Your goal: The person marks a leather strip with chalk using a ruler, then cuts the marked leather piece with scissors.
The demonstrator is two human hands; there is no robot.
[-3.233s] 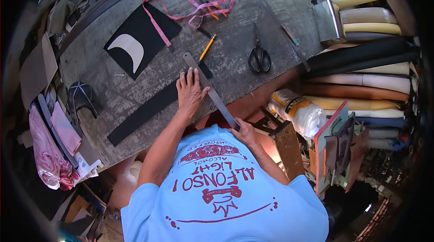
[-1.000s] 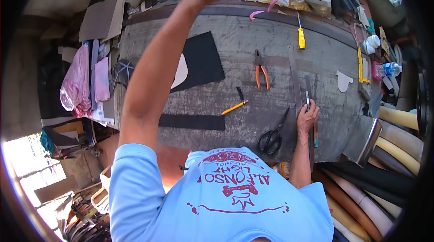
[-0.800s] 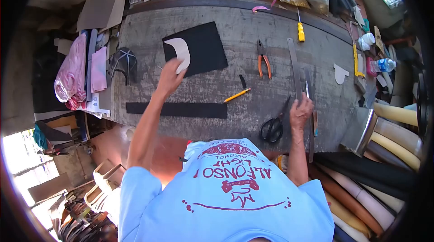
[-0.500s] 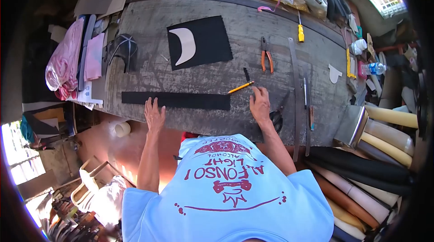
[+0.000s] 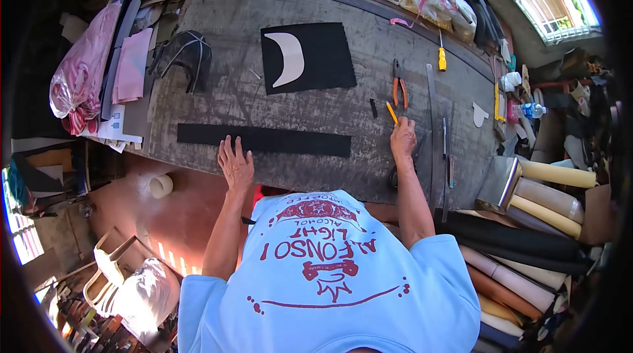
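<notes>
A long black strip [image 5: 297, 142] lies across the near part of the worktable. My left hand [image 5: 236, 165] rests at its lower edge, fingers stretched out and slightly apart, the tips over the strip. To the right, my right hand [image 5: 403, 136] is closed around the lower end of a yellow pencil [image 5: 391, 113], whose other end points up and left. A small black scrap [image 5: 373, 108] lies just left of the pencil. Farther back is a black square piece [image 5: 330, 56] with a white crescent-shaped template [image 5: 290, 59] on it.
Pliers with orange handles [image 5: 400, 92], a yellow screwdriver [image 5: 442, 58] and a long metal ruler [image 5: 432, 109] lie on the worktable [image 5: 217, 105] at right. Pink plastic-wrapped material [image 5: 86, 69] sits at left. Rolls of material [image 5: 514, 244] are stacked at lower right.
My right hand has taken hold of the pencil and moved right with it, away from the strip's end. The left hand has shifted slightly along the strip. The camera view has also shifted.
</notes>
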